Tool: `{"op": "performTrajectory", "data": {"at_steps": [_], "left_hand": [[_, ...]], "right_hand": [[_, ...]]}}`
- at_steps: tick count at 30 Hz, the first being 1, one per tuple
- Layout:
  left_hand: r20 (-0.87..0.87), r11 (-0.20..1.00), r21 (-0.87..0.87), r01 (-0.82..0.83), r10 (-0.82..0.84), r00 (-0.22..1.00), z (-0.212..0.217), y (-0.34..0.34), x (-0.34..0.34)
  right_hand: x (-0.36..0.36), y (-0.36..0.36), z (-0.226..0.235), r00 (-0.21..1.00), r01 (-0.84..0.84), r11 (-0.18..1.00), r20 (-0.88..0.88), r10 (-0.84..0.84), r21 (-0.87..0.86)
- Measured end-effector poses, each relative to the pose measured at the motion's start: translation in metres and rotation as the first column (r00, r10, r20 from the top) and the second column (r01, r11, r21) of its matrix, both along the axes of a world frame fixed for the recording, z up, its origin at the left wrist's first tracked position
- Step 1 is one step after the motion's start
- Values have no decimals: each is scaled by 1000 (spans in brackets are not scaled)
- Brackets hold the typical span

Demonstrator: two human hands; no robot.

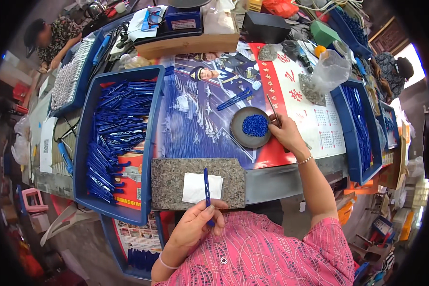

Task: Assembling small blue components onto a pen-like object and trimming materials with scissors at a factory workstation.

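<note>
On your worktop (277, 185), a large blue tray (110, 211) of blue strips sits toward the left end. A speckled stone slab (167, 183) lies at the front edge; a round grey dish (237, 126) stands behind its back right corner. Your right hand (291, 136), at the dish's right rim, grasps a slim dark tool (274, 108). Your left hand (195, 223) pinches one blue strip (206, 183) above the slab's front edge. Small blue beads (255, 125) fill the dish's middle.

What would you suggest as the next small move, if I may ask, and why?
Perhaps pick up one of the small blue pieces with the right hand, since it is at the rim of the dish that holds them, while the left hand holds a slim blue strip.
</note>
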State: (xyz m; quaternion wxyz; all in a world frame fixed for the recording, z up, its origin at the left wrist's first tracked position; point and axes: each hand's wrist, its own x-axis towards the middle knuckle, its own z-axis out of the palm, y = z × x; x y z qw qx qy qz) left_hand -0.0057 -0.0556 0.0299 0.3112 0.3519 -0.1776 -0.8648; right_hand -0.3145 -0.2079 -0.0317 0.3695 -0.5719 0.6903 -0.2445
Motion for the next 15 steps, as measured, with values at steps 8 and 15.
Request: {"op": "performTrajectory", "data": {"at_steps": [8, 15], "left_hand": [[61, 995, -24, 96, -94, 994, -11, -17, -27], [101, 982, -60, 181, -174, 980, -18, -24, -54]], "right_hand": [[2, 47, 6, 995, 79, 973, 77, -63, -219], [26, 104, 43, 806, 26, 994, 586, -84, 108]]}}
